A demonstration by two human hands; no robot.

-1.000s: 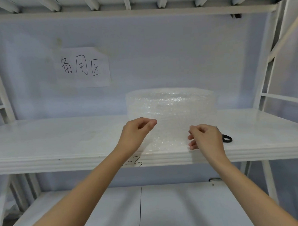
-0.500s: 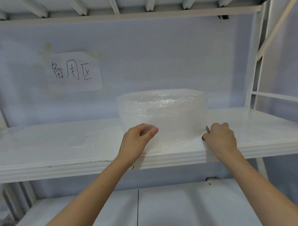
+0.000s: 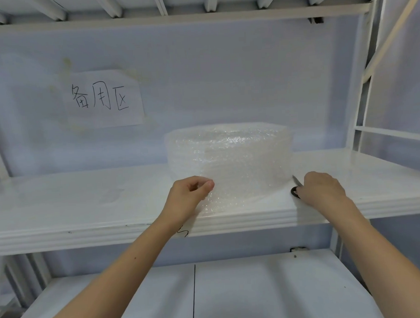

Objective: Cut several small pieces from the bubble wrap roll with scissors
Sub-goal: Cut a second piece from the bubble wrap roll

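So far we see no cut pieces: the bubble wrap roll (image 3: 229, 158) stands whole on the white shelf (image 3: 87, 206). Our left hand (image 3: 189, 197) pinches its loose end; our right hand (image 3: 320, 188) curls over the scissors (image 3: 295, 186) beside it. A handwritten paper sign (image 3: 102, 98) hangs on the pale wall behind.

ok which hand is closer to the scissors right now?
Right. The right hand is on the scissors, beside the bubble wrap roll. The left hand pinches the roll's loose end, on the roll's far side from them.
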